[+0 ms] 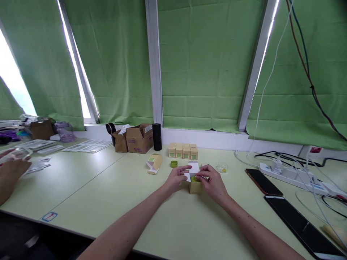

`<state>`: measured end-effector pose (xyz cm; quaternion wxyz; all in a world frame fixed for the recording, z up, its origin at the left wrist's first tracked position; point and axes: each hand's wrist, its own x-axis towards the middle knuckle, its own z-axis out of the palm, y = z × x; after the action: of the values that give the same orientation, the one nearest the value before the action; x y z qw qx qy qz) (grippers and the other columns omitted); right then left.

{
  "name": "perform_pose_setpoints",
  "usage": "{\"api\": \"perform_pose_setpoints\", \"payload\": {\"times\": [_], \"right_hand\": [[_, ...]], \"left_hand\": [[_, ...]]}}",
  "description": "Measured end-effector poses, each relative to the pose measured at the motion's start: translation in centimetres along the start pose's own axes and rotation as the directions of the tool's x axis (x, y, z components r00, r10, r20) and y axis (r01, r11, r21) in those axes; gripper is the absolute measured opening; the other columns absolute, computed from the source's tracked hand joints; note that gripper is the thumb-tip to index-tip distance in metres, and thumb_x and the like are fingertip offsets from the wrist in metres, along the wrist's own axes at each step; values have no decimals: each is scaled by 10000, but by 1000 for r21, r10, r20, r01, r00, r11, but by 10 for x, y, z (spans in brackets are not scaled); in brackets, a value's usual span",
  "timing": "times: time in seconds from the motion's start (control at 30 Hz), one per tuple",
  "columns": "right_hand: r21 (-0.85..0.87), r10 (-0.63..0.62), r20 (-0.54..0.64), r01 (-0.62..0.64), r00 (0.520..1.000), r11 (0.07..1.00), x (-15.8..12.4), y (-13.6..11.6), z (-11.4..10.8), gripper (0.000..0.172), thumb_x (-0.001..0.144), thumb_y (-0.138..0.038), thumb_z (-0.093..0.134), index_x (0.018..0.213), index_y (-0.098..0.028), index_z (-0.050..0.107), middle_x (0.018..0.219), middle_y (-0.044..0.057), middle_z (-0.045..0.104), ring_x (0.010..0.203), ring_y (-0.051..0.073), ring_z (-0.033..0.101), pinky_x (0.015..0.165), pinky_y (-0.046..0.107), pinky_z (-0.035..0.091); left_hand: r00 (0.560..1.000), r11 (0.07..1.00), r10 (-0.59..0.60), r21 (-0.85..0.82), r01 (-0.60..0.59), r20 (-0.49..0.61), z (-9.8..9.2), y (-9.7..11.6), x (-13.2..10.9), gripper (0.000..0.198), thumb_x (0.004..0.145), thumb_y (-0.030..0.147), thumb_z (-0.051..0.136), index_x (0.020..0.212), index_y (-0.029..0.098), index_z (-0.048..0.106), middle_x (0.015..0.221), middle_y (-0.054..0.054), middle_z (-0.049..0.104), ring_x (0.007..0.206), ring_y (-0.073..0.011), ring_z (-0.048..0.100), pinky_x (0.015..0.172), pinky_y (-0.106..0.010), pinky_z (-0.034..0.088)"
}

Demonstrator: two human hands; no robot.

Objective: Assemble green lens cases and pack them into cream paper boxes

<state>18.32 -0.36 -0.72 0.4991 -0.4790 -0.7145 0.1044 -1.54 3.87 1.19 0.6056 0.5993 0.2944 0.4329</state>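
A small brown cardboard box [195, 188] stands on the table in front of me with its white inner flaps raised. My left hand [175, 177] is closed at the box's left side, thumb and fingers at a flap. At the opening, my right hand [214, 181] pinches a green piece [194, 178] that lies partly inside the box; the fingers cover some of it. Just behind sits another green piece [174, 164], squat and rounded. A clear plastic piece with a yellow spot [222, 167] lies to the right, and an opened carton [154, 164] rests on its side to the left.
Several closed small boxes [183, 151] stand in a row behind. Farther back are a larger carton [139, 139] and a black cylinder [157, 137]. Phones [264, 182], a tablet [303, 225] and a power strip [292, 176] lie right. Another person's hand [13, 173] is at far left.
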Motion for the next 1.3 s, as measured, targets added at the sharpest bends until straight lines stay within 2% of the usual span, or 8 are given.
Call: {"api": "perform_pose_setpoints", "payload": {"times": [0.17,0.27,0.4,0.5,0.57,1.0,1.13,1.3], "right_hand": [[7,-16,-24,16,1000,1000,1,-1,0,217,931,-306,589,871,-251,789,961,76,656,839,223,653,713,359,566],[73,28,-68,-23,997,997,3,1,-1,239,929,-357,588,843,-229,770,956,89,665,811,222,647,643,339,555],[206,202,-160,-168,966,964,7,11,-4,301,880,-474,635,824,-202,749,962,111,705,806,232,664,585,320,547],[286,386,-154,-333,910,899,10,24,-6,394,807,-563,681,861,-178,750,845,110,724,635,208,636,468,302,499],[301,444,-142,-389,885,871,10,31,-6,438,782,-587,686,872,-164,752,737,95,710,546,191,602,418,292,471],[303,474,-90,-429,876,851,9,34,0,363,749,-529,691,813,-177,750,619,48,670,456,147,528,390,264,441],[310,474,-65,-433,878,846,8,34,1,335,750,-507,688,805,-181,741,621,44,664,477,155,531,390,258,426],[318,474,-29,-442,880,839,7,34,2,291,752,-455,666,824,-182,737,651,46,668,513,162,548,402,250,417]], "left_hand": [[1000,1000,12,-6,-12,-3,-1,-2,1,560,581,93,664,1129,137,767,933,-88,734,946,-230,642,793,-292,445],[1000,1000,21,4,-21,-5,-1,-2,0,554,588,87,662,1128,147,770,969,-95,733,1015,-247,633,819,-298,452],[1000,1000,5,9,-5,-14,0,1,-1,560,581,92,656,1127,150,770,989,-97,728,1023,-247,629,829,-301,455],[999,1000,-15,24,16,-41,1,2,-1,567,577,98,651,1130,144,771,1025,-106,726,1026,-245,623,839,-302,454],[999,999,-11,32,13,-48,1,3,-2,566,581,105,648,1132,145,772,1059,-114,722,1048,-249,615,844,-302,453],[994,997,-19,69,26,-111,-6,-2,2,551,622,192,558,1123,153,781,923,-76,764,890,-219,622,801,-300,408],[992,993,-30,107,43,-121,-6,-3,2,532,640,212,550,1124,169,768,880,-57,741,932,-223,597,787,-294,370],[994,996,-27,82,36,-108,-2,-1,0,503,637,212,569,1108,168,738,753,-22,675,797,-186,555,748,-287,354]]}}
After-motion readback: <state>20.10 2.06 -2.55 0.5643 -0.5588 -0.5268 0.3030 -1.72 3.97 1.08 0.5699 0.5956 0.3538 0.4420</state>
